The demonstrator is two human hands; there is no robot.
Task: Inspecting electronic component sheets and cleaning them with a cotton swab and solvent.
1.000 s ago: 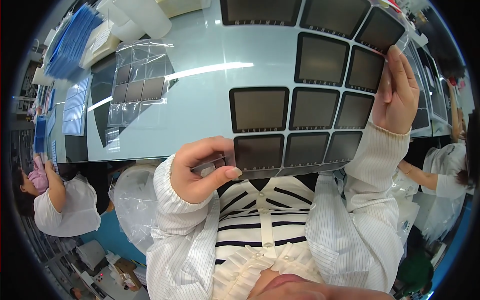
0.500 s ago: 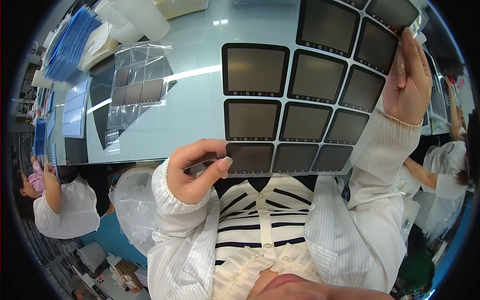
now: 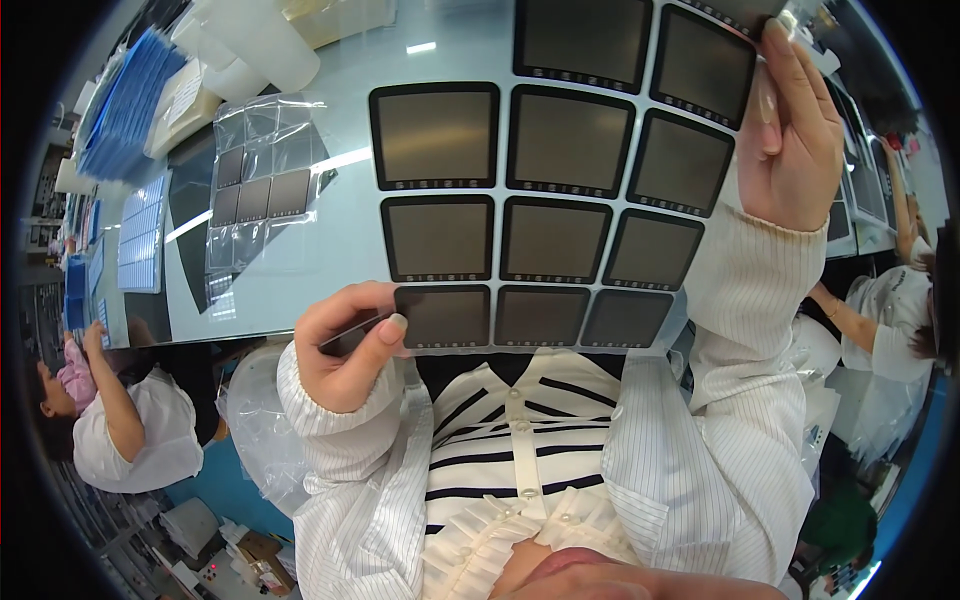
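I hold up a large, pale, see-through sheet (image 3: 502, 191) with rows of dark rectangular panels (image 3: 570, 140), each framed in black. Its top runs out of the picture. At the lower left corner, my left hand (image 3: 350, 345) is closed on the edge, the thumb on the front face. A thin dark piece shows between thumb and fingers of this hand; what it is, I cannot make out. High on the right edge, my right hand (image 3: 795, 130) grips the sheet, some fingers partly behind it.
A clear pocket sheet (image 3: 285, 235) with a few dark panels lies on the glass-topped table (image 3: 385, 55). Blue sheets (image 3: 125, 105), white containers (image 3: 275, 45) and a blue gridded tray (image 3: 140, 235) stand to the left. Co-workers (image 3: 140, 425) sit on both sides.
The sheet has moved left and slightly up, with both hands still on it. My left hand has shifted left, and my right hand left and a little upward.
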